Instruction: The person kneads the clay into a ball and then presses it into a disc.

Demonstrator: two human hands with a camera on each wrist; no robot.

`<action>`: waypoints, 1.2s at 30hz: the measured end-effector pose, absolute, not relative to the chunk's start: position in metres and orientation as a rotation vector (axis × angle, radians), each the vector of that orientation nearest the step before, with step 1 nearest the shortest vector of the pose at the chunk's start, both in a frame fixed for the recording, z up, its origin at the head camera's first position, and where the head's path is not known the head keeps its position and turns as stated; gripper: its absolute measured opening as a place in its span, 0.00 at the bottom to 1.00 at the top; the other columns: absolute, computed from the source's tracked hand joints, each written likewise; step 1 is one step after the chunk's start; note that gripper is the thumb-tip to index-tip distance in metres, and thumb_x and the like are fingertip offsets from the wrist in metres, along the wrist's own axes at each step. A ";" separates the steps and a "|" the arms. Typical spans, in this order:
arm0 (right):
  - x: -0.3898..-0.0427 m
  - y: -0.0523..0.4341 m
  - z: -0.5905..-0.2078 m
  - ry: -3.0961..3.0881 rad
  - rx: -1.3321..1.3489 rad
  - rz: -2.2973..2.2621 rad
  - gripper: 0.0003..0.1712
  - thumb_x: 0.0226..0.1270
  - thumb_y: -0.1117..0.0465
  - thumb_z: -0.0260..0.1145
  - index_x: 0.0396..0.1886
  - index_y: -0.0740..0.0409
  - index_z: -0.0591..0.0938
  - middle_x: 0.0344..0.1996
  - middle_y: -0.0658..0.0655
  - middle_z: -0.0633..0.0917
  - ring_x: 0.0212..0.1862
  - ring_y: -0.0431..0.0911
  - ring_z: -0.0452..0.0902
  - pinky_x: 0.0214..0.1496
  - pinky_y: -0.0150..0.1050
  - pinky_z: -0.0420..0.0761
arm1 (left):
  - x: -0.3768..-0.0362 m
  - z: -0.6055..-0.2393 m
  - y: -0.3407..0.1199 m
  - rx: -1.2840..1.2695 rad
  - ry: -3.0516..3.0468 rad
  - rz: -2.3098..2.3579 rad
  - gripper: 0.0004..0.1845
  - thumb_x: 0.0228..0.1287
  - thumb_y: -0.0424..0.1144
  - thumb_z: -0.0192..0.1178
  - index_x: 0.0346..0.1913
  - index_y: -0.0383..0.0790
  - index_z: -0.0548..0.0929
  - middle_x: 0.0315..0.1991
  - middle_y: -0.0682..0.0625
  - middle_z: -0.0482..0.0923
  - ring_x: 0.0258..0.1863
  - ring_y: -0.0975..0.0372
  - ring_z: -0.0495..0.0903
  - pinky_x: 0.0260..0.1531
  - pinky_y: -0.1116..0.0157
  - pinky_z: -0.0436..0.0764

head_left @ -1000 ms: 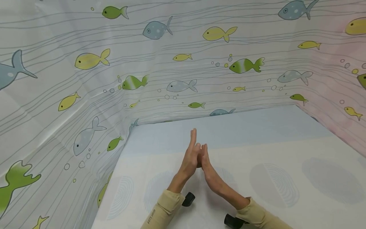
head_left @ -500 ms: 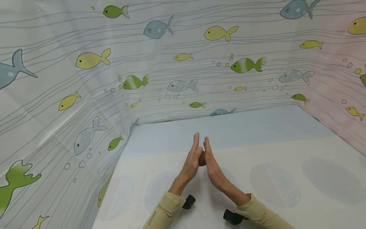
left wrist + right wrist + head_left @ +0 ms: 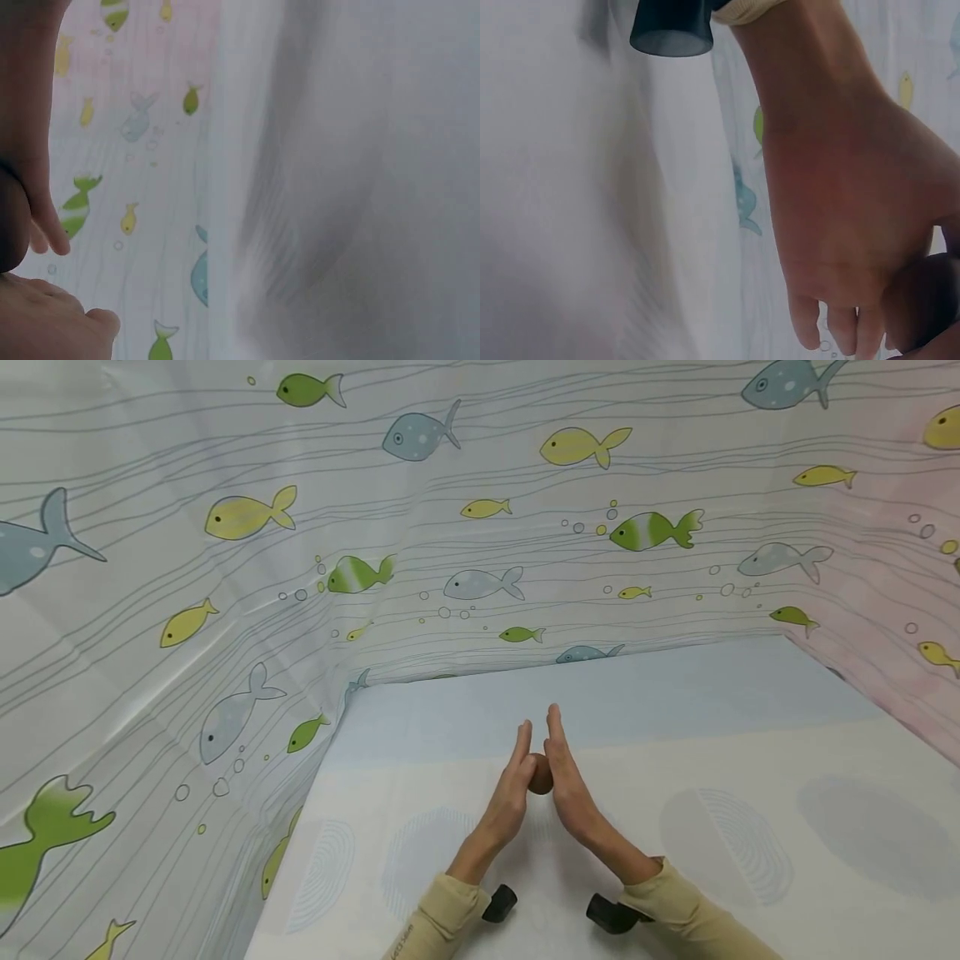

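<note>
A small brown ball (image 3: 540,775) sits between the two palms in the head view, held up above the table. My left hand (image 3: 510,795) presses it from the left side and my right hand (image 3: 573,792) from the right. Fingers on both hands are long and straight, pointing forward. In the right wrist view the dark ball (image 3: 924,300) shows at the lower right, beside the left hand (image 3: 840,202). The left wrist view catches only part of the ball (image 3: 10,225), between the right hand (image 3: 26,112) above and the left hand (image 3: 49,319) below.
A white and pale blue covered table (image 3: 712,693) spreads beneath the hands. Fish-printed curtains (image 3: 480,543) surround it at the back and on both sides. Black cylinders (image 3: 501,903) sit at both wrists, by the beige sleeves (image 3: 450,906).
The hands slide against each other: the right hand has gone forward and the left has drawn back. The ball, mostly hidden earlier, now shows between the palms, slightly farther right.
</note>
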State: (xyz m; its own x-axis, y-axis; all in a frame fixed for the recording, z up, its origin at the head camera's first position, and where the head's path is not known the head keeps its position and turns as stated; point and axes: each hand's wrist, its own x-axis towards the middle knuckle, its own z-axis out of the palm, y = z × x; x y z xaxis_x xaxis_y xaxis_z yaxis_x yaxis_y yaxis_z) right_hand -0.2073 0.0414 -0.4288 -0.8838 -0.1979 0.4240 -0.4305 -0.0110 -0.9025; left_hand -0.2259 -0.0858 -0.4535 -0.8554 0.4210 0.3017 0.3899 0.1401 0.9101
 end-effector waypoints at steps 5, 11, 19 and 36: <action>-0.214 0.047 -0.428 -2.079 0.638 1.990 0.34 0.83 0.50 0.28 0.80 0.58 0.34 0.80 0.58 0.36 0.79 0.55 0.29 0.75 0.63 0.36 | -0.221 -0.455 -0.083 0.837 2.337 1.859 0.34 0.80 0.53 0.29 0.80 0.46 0.37 0.80 0.57 0.34 0.78 0.64 0.32 0.75 0.48 0.40; -0.226 0.055 -0.432 -2.106 0.550 1.978 0.35 0.82 0.49 0.28 0.80 0.55 0.34 0.80 0.56 0.36 0.80 0.53 0.29 0.74 0.64 0.35 | -0.210 -0.452 -0.076 0.876 2.346 1.826 0.35 0.79 0.53 0.32 0.80 0.49 0.36 0.81 0.54 0.33 0.79 0.61 0.34 0.74 0.44 0.43; -0.238 0.063 -0.442 -2.084 0.492 2.073 0.35 0.83 0.48 0.28 0.80 0.57 0.32 0.80 0.57 0.35 0.80 0.57 0.33 0.76 0.61 0.43 | -0.203 -0.447 -0.071 0.934 2.388 1.780 0.36 0.78 0.53 0.34 0.80 0.47 0.35 0.80 0.57 0.30 0.78 0.62 0.28 0.75 0.47 0.41; -0.219 0.055 -0.458 -2.186 0.556 2.149 0.33 0.83 0.49 0.24 0.80 0.53 0.32 0.79 0.60 0.36 0.79 0.59 0.33 0.73 0.68 0.38 | -0.209 -0.426 -0.067 1.002 2.528 1.846 0.35 0.77 0.50 0.34 0.80 0.46 0.40 0.80 0.54 0.30 0.79 0.58 0.31 0.72 0.42 0.50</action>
State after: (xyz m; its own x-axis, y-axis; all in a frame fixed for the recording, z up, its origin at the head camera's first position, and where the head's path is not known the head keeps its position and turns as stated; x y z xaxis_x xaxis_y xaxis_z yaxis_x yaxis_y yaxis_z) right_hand -0.2192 0.0548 -0.4578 -0.9360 -0.2319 0.2647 -0.2686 -0.0151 -0.9631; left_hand -0.2088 -0.0675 -0.4265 -0.8046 0.3850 0.4521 0.5478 0.1876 0.8153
